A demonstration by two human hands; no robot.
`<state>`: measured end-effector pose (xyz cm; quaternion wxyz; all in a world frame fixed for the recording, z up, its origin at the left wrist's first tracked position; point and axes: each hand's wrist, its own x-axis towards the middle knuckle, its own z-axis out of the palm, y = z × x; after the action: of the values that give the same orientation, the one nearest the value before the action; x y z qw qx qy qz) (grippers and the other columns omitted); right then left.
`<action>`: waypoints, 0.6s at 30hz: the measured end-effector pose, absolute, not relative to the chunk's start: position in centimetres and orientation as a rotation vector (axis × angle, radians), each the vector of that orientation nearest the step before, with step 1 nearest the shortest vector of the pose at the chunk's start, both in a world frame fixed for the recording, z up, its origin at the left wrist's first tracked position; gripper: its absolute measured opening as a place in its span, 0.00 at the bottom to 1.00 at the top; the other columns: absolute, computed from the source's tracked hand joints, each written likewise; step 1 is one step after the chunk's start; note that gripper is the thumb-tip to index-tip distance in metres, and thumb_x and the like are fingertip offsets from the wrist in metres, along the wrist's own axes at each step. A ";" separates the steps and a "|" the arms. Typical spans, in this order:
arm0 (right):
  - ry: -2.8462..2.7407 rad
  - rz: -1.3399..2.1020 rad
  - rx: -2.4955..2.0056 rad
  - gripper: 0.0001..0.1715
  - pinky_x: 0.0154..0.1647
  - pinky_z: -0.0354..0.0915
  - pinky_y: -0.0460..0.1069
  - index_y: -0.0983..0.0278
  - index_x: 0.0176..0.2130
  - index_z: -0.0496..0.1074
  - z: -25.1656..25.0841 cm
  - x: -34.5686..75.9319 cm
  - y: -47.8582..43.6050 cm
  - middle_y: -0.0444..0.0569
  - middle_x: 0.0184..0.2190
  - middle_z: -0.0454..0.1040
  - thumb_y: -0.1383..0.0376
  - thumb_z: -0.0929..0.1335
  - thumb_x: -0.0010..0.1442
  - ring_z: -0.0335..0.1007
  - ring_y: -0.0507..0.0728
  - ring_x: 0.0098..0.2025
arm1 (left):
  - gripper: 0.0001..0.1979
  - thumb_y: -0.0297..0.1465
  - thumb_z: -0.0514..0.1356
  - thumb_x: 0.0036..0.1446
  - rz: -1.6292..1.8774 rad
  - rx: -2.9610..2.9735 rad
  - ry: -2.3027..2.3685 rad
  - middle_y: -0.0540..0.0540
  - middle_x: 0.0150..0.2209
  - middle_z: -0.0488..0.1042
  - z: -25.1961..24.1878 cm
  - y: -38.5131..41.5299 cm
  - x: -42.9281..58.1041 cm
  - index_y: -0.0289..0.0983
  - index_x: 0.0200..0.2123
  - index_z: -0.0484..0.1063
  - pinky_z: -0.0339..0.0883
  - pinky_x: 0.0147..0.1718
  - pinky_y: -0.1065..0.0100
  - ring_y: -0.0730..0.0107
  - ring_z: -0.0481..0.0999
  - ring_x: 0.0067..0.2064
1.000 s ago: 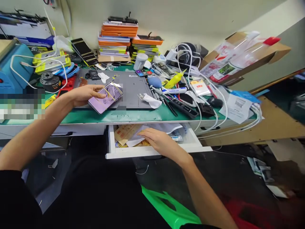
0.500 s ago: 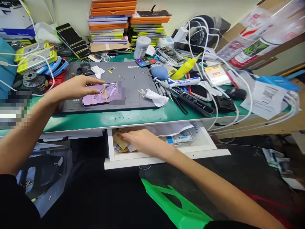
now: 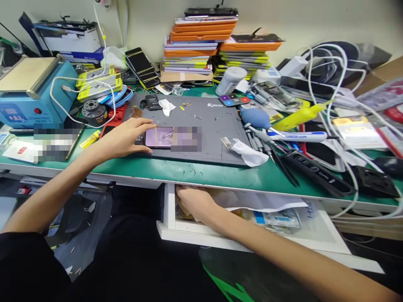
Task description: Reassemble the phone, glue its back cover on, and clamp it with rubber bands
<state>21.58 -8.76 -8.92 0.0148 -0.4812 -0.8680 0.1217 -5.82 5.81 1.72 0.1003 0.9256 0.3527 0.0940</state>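
A phone point(image 3: 160, 137) with a lit purple screen and thin yellow bands lies on the dark grey work mat point(image 3: 208, 121); its right part is blurred out. My left hand point(image 3: 129, 135) is open at the phone's left end, the thumb apart from the stretched fingers; whether it touches the phone I cannot tell. Below the table edge, my right hand point(image 3: 195, 202) reaches into the left part of the pulled-out white drawer point(image 3: 327, 235). Its fingers curl down out of sight, so any hold is hidden. White paper point(image 3: 267, 200) and small plastic packets point(image 3: 280, 219) lie beside it.
Left of the mat stand a blue machine point(image 3: 34, 100) and a black round holder point(image 3: 94, 112). A blue air blower point(image 3: 256, 118), a yellow bottle point(image 3: 299, 117) and loose white cables point(image 3: 344, 167) crowd the right. Stacked orange cases point(image 3: 201, 33) rise behind.
The view has swung left. My left hand has shifted off the phone's screen to its left end. My right hand has gone deeper into the drawer's back left corner.
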 end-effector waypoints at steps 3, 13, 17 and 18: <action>-2.735 0.393 -1.495 0.12 0.33 0.70 0.51 0.64 0.41 0.80 -8.2 23.1 -10.3 0.57 0.42 0.86 0.74 0.67 0.69 0.84 0.62 0.36 | 0.32 0.46 0.63 0.73 0.254 2.849 1.010 0.32 0.71 0.71 1.2 5.6 -5.5 0.34 0.71 0.67 0.61 0.72 0.50 0.49 0.70 0.71; -1.772 1.297 -1.286 0.18 0.34 0.70 0.48 0.60 0.31 0.77 -3.1 28.1 -14.8 0.49 0.36 0.80 0.53 0.75 0.69 0.77 0.54 0.35 | 0.24 0.44 0.47 0.81 0.269 3.071 1.214 0.38 0.45 0.86 1.5 6.0 -4.5 0.38 0.62 0.76 0.72 0.42 0.63 0.57 0.86 0.46; -1.110 1.583 -1.223 0.23 0.19 0.57 0.46 0.61 0.28 0.72 -3.1 28.7 -14.9 0.47 0.33 0.81 0.50 0.79 0.62 0.61 0.46 0.17 | 0.25 0.44 0.47 0.80 0.358 2.978 1.369 0.39 0.35 0.84 1.5 7.3 -4.3 0.35 0.56 0.78 0.67 0.37 0.64 0.56 0.85 0.37; -0.986 1.610 -1.207 0.24 0.17 0.54 0.45 0.61 0.28 0.70 -3.1 28.8 -14.8 0.45 0.31 0.81 0.50 0.79 0.61 0.57 0.44 0.15 | 0.25 0.45 0.47 0.80 0.363 2.951 1.405 0.39 0.34 0.83 1.5 7.6 -4.2 0.35 0.54 0.79 0.67 0.37 0.63 0.56 0.84 0.36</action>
<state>28.85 -14.76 -3.08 0.4352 -0.4851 -0.3961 0.6468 -4.16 7.57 1.52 -0.0734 0.8949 0.4262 0.1100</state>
